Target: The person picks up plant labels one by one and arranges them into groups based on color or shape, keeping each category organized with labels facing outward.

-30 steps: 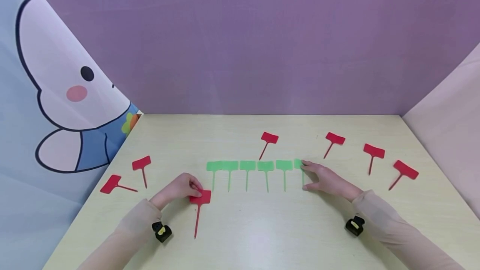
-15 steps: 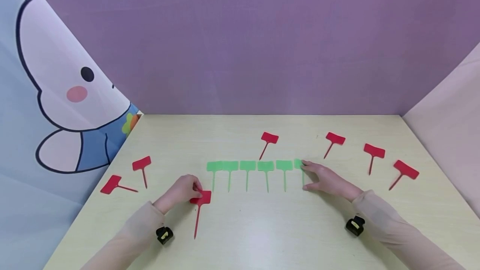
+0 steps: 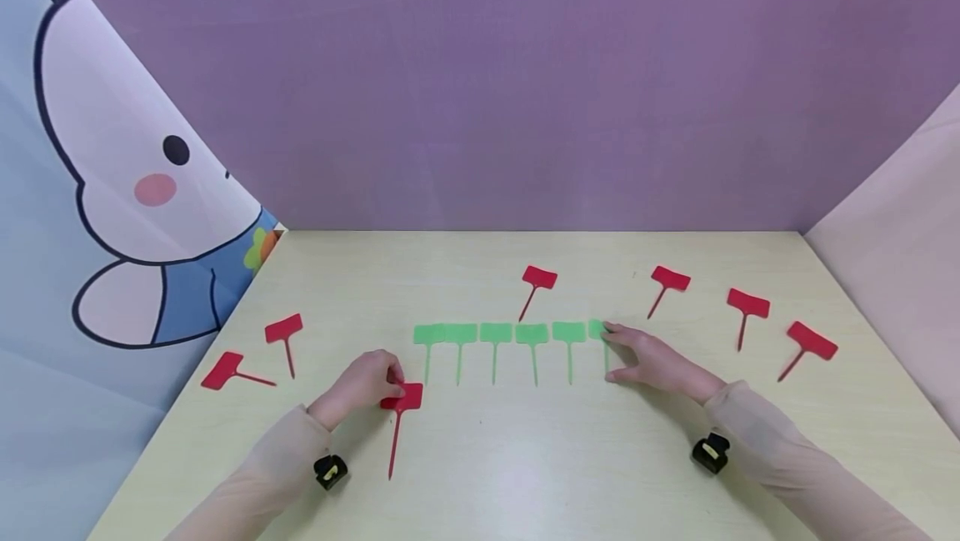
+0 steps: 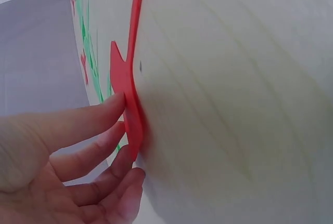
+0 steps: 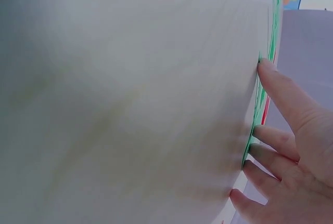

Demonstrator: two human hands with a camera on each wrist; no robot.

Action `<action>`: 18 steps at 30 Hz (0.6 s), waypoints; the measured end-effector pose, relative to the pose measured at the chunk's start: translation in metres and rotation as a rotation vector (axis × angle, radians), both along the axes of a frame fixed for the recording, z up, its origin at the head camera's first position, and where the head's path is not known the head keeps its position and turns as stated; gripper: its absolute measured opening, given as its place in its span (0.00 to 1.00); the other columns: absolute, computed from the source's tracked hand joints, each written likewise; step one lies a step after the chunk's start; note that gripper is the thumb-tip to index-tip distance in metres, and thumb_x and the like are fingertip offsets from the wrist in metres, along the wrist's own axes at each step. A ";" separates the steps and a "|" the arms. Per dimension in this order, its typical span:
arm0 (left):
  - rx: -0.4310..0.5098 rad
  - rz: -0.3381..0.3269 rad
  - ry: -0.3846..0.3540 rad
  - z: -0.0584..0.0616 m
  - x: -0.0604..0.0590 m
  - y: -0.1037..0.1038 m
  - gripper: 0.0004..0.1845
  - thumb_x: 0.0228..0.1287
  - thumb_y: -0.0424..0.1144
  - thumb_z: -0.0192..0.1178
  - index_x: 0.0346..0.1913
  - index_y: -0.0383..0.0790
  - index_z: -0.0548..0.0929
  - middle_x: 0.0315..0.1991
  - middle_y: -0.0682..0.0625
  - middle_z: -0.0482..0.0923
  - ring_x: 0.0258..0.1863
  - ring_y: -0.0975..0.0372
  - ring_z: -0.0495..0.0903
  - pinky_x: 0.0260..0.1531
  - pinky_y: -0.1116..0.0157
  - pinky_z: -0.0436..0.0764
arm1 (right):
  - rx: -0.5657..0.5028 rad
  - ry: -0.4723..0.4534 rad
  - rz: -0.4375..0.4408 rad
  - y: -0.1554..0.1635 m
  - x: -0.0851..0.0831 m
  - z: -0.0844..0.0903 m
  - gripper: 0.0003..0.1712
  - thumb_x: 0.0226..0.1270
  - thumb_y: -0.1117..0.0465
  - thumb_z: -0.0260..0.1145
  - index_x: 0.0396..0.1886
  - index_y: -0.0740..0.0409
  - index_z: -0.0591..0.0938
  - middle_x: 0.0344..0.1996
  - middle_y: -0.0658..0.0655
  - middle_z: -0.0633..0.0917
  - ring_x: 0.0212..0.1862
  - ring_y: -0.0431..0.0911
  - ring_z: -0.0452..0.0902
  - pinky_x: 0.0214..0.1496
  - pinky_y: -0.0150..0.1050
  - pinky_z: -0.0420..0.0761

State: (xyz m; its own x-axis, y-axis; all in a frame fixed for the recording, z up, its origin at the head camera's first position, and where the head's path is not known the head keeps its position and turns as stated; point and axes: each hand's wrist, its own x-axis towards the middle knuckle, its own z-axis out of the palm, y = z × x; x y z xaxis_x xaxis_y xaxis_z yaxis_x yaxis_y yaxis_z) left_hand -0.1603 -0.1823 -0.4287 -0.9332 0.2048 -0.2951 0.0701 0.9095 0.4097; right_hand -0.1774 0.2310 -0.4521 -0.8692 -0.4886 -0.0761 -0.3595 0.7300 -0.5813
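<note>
the red tag (image 3: pixel 401 398) was a flat plastic plant marker with a squarish head and a thin pointed stem running toward the person. it lay on the pale wooden table (image 3: pixel 510 474), near the left front, just beside the left end of a row of green tags (image 3: pixel 495 333). in the left wrist view the head of the red tag (image 4: pixel 127 104) was lifted a little off the table at its edge.

the green tags lay side by side with heads nearly touching and stems pointing toward the person. the last green tag (image 3: pixel 597 328) at the right end was mostly covered by fingers. more red tags lay scattered: one (image 3: pixel 538 278) behind the row, three (image 3: pixel 670 278) (image 3: pixel 747 304) (image 3: pixel 812 342) to the right, two (image 3: pixel 283 328) (image 3: pixel 222 370) to the left. a purple wall stood behind and a cartoon panel (image 3: pixel 112 216) on the left.

the left hand (image 3: pixel 360 381) was curled, fingers (image 4: pixel 88 120) and thumb pinching the left edge of the red tag's head. the right hand (image 3: pixel 652 362) lay spread and flat, straight fingers (image 5: pixel 283 99) pressing the last green tag to the table. both forearms reached in from the front, each with a small black device (image 3: pixel 328 471) at the wrist.
</note>
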 end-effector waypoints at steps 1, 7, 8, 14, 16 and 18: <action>0.000 -0.003 0.002 0.000 0.000 0.000 0.06 0.47 0.33 0.66 0.27 0.40 0.79 0.24 0.53 0.71 0.25 0.61 0.68 0.28 0.66 0.72 | 0.001 0.001 0.003 0.000 0.000 0.000 0.39 0.47 0.56 0.71 0.56 0.70 0.69 0.60 0.67 0.64 0.62 0.62 0.55 0.60 0.54 0.60; 0.084 0.012 0.002 0.004 -0.002 -0.008 0.05 0.48 0.35 0.66 0.29 0.40 0.80 0.25 0.53 0.73 0.27 0.62 0.69 0.30 0.66 0.73 | 0.000 -0.004 0.003 0.000 0.000 -0.001 0.39 0.47 0.56 0.70 0.57 0.70 0.68 0.61 0.67 0.64 0.62 0.62 0.55 0.60 0.54 0.59; 0.105 0.019 0.003 0.005 -0.003 -0.010 0.05 0.49 0.35 0.65 0.29 0.40 0.80 0.25 0.53 0.73 0.27 0.62 0.69 0.30 0.66 0.73 | -0.001 -0.005 0.000 0.000 0.000 -0.001 0.39 0.47 0.56 0.70 0.57 0.70 0.68 0.61 0.67 0.64 0.62 0.62 0.55 0.60 0.54 0.59; 0.156 0.051 0.000 0.013 -0.010 -0.026 0.06 0.54 0.37 0.62 0.34 0.40 0.80 0.29 0.52 0.75 0.30 0.61 0.71 0.30 0.66 0.74 | -0.001 0.002 -0.004 0.000 0.000 -0.002 0.39 0.47 0.55 0.70 0.57 0.70 0.68 0.61 0.67 0.64 0.62 0.62 0.55 0.60 0.54 0.60; 0.159 0.055 -0.008 0.016 -0.012 -0.032 0.07 0.55 0.38 0.61 0.36 0.40 0.80 0.31 0.51 0.75 0.31 0.60 0.71 0.31 0.65 0.74 | 0.000 0.003 -0.003 0.000 0.000 -0.002 0.39 0.47 0.55 0.71 0.57 0.69 0.68 0.61 0.66 0.64 0.62 0.62 0.55 0.60 0.54 0.60; 0.160 0.058 -0.012 0.017 -0.014 -0.038 0.09 0.55 0.40 0.60 0.37 0.40 0.80 0.32 0.50 0.75 0.31 0.60 0.71 0.31 0.65 0.74 | -0.001 0.006 0.000 0.000 0.000 -0.002 0.39 0.46 0.55 0.71 0.57 0.70 0.68 0.61 0.67 0.64 0.62 0.62 0.55 0.60 0.54 0.60</action>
State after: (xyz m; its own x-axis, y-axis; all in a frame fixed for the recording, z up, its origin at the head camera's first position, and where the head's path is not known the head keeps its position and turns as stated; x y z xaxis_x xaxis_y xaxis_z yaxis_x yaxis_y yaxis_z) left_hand -0.1739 -0.2201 -0.4121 -0.9415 0.1959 -0.2742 0.0134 0.8349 0.5503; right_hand -0.1774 0.2310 -0.4538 -0.8695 -0.4890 -0.0702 -0.3634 0.7294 -0.5795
